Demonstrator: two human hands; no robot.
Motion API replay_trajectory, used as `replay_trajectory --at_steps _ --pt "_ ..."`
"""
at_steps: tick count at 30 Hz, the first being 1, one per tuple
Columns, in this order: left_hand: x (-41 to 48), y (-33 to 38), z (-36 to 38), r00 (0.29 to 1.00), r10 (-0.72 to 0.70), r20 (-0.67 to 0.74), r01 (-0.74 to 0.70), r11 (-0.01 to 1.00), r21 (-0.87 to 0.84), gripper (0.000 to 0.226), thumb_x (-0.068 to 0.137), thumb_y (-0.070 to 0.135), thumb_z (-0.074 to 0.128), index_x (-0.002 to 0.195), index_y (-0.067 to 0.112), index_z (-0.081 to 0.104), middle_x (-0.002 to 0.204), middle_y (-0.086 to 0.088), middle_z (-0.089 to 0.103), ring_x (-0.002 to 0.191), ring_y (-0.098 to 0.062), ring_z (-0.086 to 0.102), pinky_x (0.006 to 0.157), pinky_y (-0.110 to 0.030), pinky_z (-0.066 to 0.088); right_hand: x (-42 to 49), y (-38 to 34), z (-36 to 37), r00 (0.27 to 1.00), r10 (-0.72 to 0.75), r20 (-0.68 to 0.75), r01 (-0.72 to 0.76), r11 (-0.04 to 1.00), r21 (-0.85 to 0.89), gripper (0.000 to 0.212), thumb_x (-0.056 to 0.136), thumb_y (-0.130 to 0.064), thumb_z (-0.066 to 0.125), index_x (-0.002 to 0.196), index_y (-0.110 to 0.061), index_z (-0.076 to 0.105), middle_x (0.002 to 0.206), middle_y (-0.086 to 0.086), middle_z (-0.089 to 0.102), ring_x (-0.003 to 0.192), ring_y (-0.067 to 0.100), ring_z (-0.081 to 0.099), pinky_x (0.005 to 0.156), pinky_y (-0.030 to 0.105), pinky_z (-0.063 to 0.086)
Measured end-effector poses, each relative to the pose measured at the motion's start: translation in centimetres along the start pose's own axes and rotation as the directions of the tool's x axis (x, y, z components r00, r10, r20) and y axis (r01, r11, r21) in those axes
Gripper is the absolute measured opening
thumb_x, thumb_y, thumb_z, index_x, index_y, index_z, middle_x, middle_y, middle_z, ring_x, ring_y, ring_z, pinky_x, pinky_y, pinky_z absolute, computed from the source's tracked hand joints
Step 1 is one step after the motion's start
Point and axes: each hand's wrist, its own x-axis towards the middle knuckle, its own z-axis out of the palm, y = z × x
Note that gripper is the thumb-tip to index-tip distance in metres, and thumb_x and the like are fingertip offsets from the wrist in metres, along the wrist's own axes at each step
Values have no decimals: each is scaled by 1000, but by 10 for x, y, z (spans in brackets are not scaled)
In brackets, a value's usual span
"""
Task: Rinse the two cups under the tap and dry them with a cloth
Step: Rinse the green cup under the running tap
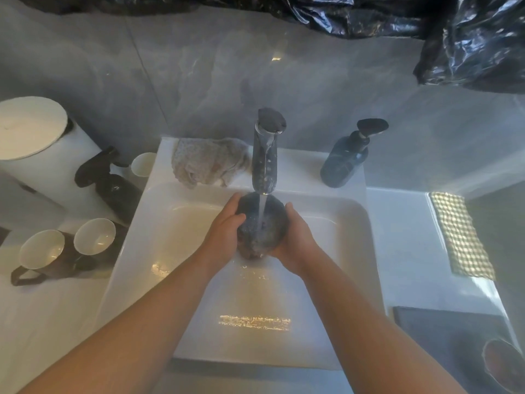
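A dark speckled cup (260,226) is held over the white sink (159,223), straight under the chrome tap (265,155). Water runs from the tap onto the cup. My left hand (227,226) grips the cup's left side, thumb across its front. Its right side lies in the curled fingers of my right hand (292,237). Two dark cups with cream insides, one (42,251) with a handle and another (95,237) beside it, stand on the counter to the left. A beige knitted cloth (207,163) lies on the sink's back rim, left of the tap.
A dark spray bottle (110,180) and a small pale cup (143,164) stand left of the sink, next to a white paper roll (34,135). A blue soap dispenser (348,160) sits at the back right. A gold-patterned cloth (460,237) lies on the right counter.
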Motion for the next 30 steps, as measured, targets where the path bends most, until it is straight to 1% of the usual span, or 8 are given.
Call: replay_trajectory --at_steps 4,7,11,13,15,18,24,30 --pt "13 -1 0 992 -129 -16 124 979 -161 40 107 13 31 104 35 64 109 1 67 106 -22 62 103 -59 46 -4 0 14 971 -152 -183 98 956 -275 61 89 -65 33 130 -28 61 127 10 68 117 34 65 77 44 60" --pt "20 -9 -3 962 -271 -21 247 904 -348 41 106 33 38 87 33 74 101 -7 74 109 -36 65 98 -61 50 -14 -4 22 951 -230 -206 144 920 -365 48 96 -54 38 128 -25 58 122 5 66 110 25 65 82 45 61" --pt "21 -3 -6 907 -415 74 413 836 -361 53 102 54 38 116 16 72 111 -12 76 101 -33 71 84 -50 59 -19 -5 25 931 -309 -193 212 891 -402 27 100 -24 51 124 -16 61 112 8 68 104 27 66 90 45 57" --pt "17 2 -4 914 -391 109 403 841 -362 51 104 50 37 110 14 73 105 -12 76 97 -30 70 98 -49 50 -18 1 27 917 -344 -203 247 888 -389 31 91 -22 57 119 -13 67 116 17 70 111 38 65 96 54 53" --pt "14 3 -3 942 -317 108 335 893 -300 40 103 45 43 91 23 75 90 -5 79 88 -27 73 97 -53 51 -16 7 26 905 -371 -208 291 897 -333 39 87 -29 56 115 -6 68 117 23 68 112 45 62 98 61 50" --pt "12 -1 0 977 -209 37 211 945 -248 13 92 37 57 92 25 62 95 -7 70 80 -21 68 83 -45 51 -20 8 26 881 -354 -314 308 933 -189 40 100 -35 45 103 -2 68 103 19 68 97 34 64 82 45 53" --pt "5 -14 -1 996 -69 60 81 967 -242 48 70 23 50 118 25 53 110 -5 59 89 -23 62 64 -34 52 -20 9 18 935 -170 -312 101 969 -226 57 93 -45 39 128 -4 58 115 24 68 97 38 66 61 30 56" --pt "6 -23 2 986 -140 86 152 976 -157 49 73 11 75 113 37 65 110 -3 74 99 -23 73 85 -41 60 -29 11 10 880 -423 -216 326 868 -374 42 86 0 43 122 -11 62 114 10 69 105 27 66 71 20 55"
